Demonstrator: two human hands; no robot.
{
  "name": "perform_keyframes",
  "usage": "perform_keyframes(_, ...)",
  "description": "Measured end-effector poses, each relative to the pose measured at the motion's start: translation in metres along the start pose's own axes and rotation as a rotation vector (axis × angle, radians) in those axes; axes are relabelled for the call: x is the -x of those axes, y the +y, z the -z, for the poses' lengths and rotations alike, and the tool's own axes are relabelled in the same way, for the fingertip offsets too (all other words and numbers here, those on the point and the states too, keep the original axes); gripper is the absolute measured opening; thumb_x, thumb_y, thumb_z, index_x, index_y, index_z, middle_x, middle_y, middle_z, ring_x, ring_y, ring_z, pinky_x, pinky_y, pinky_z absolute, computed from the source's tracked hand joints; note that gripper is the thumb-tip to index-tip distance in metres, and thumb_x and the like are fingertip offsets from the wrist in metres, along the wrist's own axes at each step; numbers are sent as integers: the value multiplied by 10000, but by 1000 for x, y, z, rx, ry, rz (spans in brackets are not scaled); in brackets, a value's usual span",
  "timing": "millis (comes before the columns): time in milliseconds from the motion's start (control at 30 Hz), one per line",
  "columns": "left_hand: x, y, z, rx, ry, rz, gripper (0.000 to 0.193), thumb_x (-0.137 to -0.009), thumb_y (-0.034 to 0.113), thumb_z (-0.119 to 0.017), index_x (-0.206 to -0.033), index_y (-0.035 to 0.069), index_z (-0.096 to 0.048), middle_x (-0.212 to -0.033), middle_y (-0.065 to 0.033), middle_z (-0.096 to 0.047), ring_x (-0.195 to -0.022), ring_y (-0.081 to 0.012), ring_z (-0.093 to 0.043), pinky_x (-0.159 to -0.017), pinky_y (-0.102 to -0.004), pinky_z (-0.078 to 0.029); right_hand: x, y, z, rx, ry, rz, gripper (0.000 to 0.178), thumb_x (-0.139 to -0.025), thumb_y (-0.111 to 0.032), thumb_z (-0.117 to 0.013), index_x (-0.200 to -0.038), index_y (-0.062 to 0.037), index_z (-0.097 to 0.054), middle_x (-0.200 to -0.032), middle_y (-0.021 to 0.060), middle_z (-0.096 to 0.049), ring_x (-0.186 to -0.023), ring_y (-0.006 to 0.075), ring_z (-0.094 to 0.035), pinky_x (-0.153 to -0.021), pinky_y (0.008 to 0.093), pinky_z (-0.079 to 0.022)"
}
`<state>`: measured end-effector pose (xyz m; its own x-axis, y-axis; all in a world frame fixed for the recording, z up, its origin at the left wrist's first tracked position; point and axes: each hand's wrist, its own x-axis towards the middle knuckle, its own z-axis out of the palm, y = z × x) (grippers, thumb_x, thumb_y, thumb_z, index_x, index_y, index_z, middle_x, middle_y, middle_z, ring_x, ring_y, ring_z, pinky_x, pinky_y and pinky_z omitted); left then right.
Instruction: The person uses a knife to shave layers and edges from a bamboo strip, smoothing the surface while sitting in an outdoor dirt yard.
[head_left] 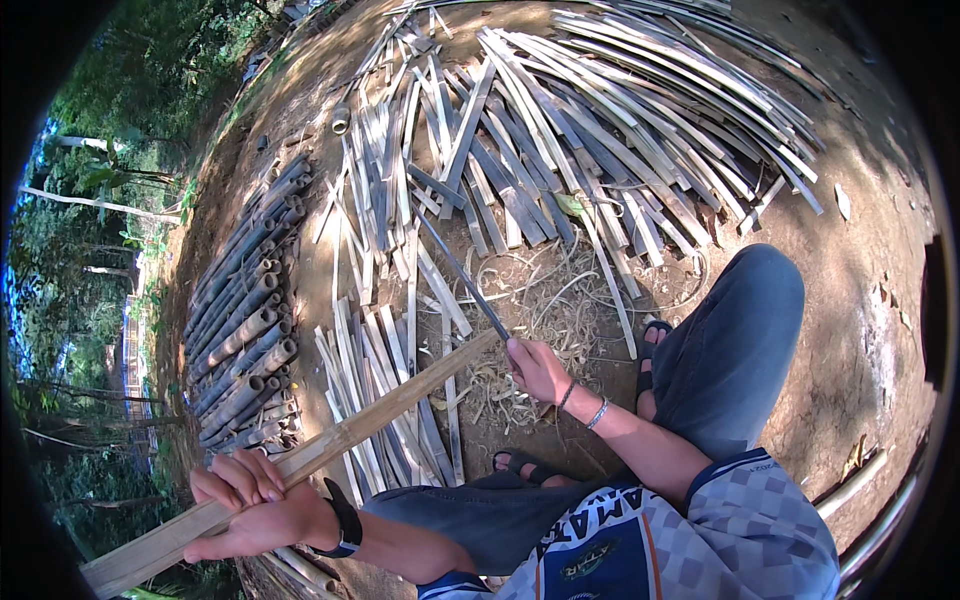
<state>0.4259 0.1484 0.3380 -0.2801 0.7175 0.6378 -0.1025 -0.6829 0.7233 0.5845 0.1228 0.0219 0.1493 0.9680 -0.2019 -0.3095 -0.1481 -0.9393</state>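
Observation:
My left hand (pixel 250 505) is wrapped round a long bamboo slat (pixel 365 415) near its lower left end. The slat slants up to the right, over the ground, and its far end lies close beside my right hand (pixel 537 370). That right hand is closed on the near end of a long, thin, dark blade-like tool (pixel 465 278), which points up and to the left. Seen nearly edge-on, its exact kind is unclear. Where the tool and the slat's end come close, I cannot tell whether they touch.
Split bamboo slats (pixel 520 130) are heaped ahead, with a smaller bundle (pixel 385 390) beneath my slat. Uncut bamboo poles (pixel 245 310) are stacked at left. Curled shavings (pixel 540 320) litter the ground before my sandalled feet. More poles (pixel 875 525) lie at lower right.

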Motion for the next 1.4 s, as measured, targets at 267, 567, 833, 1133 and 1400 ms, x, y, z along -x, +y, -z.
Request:
perform_keyframes(267,0,1,-4,14,-32,3,692,-826,788,-232,-635,126,-289,-474,3,-270,-353,-74,-241,-299,-170,-203,22,128,15,535,90,-239,588,-954,-462,-346,-707,36,-537,-550,161,-504,-564,294,-528,-585,417,-416)
perform_keyframes(567,1,-1,-5,-53,11,-10,693,-831,783,-222,-629,124,-286,-469,1,-268,-348,-74,-230,-301,-176,-209,18,-5,-11,155,-19,210,464,-930,-405,-460,-812,30,-571,-586,207,-519,-594,373,-557,-578,433,-411)
perform_keyframes(833,1,2,-7,-32,-11,-16,687,-838,771,-251,-634,117,-296,-478,-3,-276,-351,-79,-234,-302,-174,-216,20,106,0,396,65,-463,554,-934,-461,-457,-691,25,-565,-540,155,-517,-516,264,-527,-553,393,-431)
perform_keyframes(1133,-1,-2,-6,-70,33,-26,679,-837,771,-255,-632,125,-284,-482,5,-265,-355,-70,-226,-304,-171,-206,38,-14,-23,221,-61,169,532,-928,-447,-459,-774,45,-592,-629,241,-556,-625,412,-566,-608,454,-435)
perform_keyframes(1400,-4,-1,-4,-106,94,-29,679,-853,761,-182,-622,128,-272,-468,9,-246,-357,-76,-205,-299,-184,-185,27,61,-15,312,48,-246,583,-927,-467,-453,-700,54,-583,-563,206,-534,-582,359,-579,-602,457,-430)
